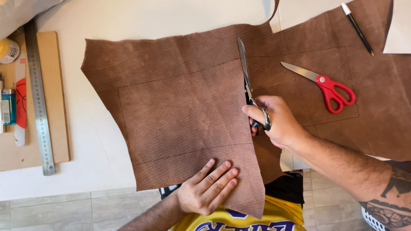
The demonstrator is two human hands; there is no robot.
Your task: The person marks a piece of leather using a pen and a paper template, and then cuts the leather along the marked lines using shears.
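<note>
A large brown textured sheet (180, 107) with drawn rectangle lines lies on the white table (102, 141). My left hand (207, 188) presses flat on its near edge, fingers together. My right hand (276, 119) grips long metal shears (246, 77), blades pointing away, in a cut that runs along the sheet's right side. The cut separates it from a second brown piece (376, 102) on the right.
Red-handled scissors (327, 87) and a black pen (357, 28) lie on the right brown piece. A steel ruler (38, 98) rests on a wooden board (58, 107) at left, beside a lighter (8, 107) and a small jar (8, 50). Tiled floor shows below.
</note>
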